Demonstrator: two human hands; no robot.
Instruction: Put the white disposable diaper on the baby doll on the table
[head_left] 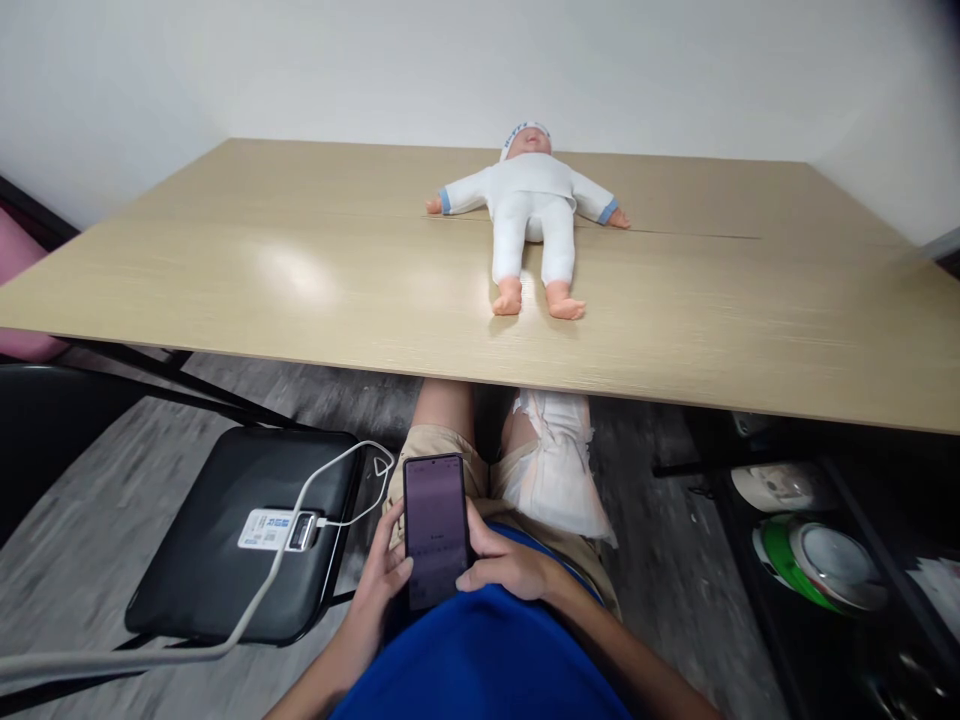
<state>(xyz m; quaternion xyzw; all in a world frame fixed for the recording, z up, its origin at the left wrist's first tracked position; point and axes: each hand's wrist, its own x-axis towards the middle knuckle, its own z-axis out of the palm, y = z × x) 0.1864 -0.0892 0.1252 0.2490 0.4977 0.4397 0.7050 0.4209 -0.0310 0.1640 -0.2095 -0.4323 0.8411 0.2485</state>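
Both of my hands hold a dark smartphone point(436, 525) upright over my lap. My left hand point(386, 560) is closed along its left edge, the thumb near the lower screen. My right hand point(510, 562) grips the right edge, its thumb by the lower corner. Faint, unreadable marks show on the dim screen. Across my right thigh lies a white diaper point(559, 465), apart from my hands. On the table, a baby doll point(532, 200) in a white suit with blue cuffs and a printed headband lies on its back, arms spread, feet towards me.
The wooden table point(300, 280) stands before me against a wall. A black stool point(240, 590) on the left bears a power bank point(271, 530) with a white cable point(281, 550). A dark shelf at right holds a green-and-white round container point(799, 565). Pink material point(19, 250) shows far left.
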